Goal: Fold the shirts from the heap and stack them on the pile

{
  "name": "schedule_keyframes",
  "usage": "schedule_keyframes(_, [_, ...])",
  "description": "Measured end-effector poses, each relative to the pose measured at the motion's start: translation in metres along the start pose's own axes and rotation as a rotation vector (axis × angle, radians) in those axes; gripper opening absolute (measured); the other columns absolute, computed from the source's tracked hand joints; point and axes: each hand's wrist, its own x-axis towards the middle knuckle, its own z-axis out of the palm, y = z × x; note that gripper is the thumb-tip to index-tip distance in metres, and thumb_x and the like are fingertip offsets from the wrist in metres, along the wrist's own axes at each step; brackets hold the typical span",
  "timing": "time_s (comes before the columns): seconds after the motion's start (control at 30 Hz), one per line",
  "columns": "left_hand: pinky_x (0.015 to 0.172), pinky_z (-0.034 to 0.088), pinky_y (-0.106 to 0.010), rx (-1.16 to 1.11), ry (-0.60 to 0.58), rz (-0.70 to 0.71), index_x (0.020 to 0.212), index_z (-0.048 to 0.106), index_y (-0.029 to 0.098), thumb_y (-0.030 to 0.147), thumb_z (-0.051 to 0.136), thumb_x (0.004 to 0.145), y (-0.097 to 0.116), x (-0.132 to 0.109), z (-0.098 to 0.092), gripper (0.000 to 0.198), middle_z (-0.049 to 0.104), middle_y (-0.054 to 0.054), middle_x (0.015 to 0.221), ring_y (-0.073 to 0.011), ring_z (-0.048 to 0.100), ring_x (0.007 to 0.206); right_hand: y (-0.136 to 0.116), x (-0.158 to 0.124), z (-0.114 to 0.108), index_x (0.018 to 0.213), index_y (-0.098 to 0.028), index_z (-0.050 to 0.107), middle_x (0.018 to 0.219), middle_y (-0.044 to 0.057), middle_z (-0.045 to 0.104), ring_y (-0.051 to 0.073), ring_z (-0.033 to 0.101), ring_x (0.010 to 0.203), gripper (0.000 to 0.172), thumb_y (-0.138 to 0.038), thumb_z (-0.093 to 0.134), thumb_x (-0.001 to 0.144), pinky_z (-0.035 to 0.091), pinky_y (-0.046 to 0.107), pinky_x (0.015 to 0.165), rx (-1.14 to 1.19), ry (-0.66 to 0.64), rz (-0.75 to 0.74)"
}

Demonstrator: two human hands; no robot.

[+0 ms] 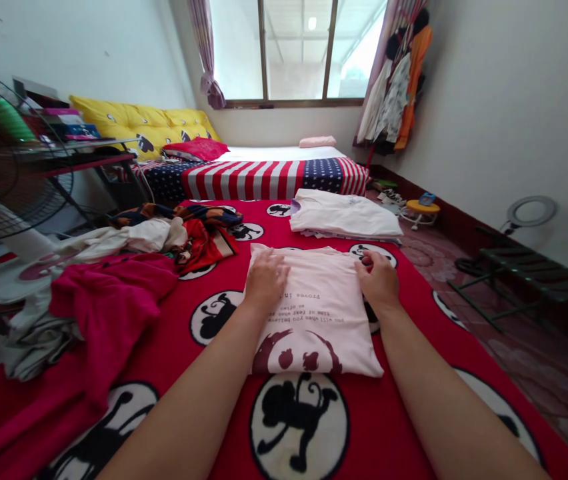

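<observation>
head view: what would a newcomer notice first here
The red blanket with black monkey medallions fills the foreground. At its centre, the left hand and right hand rest on a folded pale pink t-shirt with printed text. A heap of unfolded clothes lies left, and a stars-and-stripes bedspread lies behind.

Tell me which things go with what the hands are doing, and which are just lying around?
Part of the job:
pale pink T-shirt, flat under the left hand and right hand
folded stack beyond it
unfolded clothes heap to the left
red blanket underneath

Just lying about:
fan
ring light
striped bed cover
hanging clothes
</observation>
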Motion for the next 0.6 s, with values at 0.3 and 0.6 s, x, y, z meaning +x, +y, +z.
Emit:
schedule_keyframes(0.3, [0.078,0.048,-0.033,0.018,0.09,-0.313,0.112,0.065,0.023,0.025,0.059,0.083,-0.023,0.007,-0.011,0.029,0.062,-0.009,0.1,-0.0246,0.061,0.091,-0.007,0.0,0.004,0.094,-0.02,0.072,0.086,0.007,0.072,0.022,0.063,0.076,0.024,-0.027,0.061,0.074,0.048,0.034,0.071,0.111,-0.041,-0.068])
schedule_keyframes(0.6, [0.079,0.049,-0.032,-0.032,0.195,-0.26,0.097,0.07,0.022,0.018,0.057,0.082,-0.035,0.008,-0.01,0.02,0.062,-0.007,0.094,-0.0222,0.061,0.088,-0.007,0.004,0.014,0.088,-0.015,0.073,0.087,0.009,0.07,0.02,0.061,0.074,0.022,-0.023,0.057,0.075,0.05,0.035,0.074,0.294,0.067,-0.191])
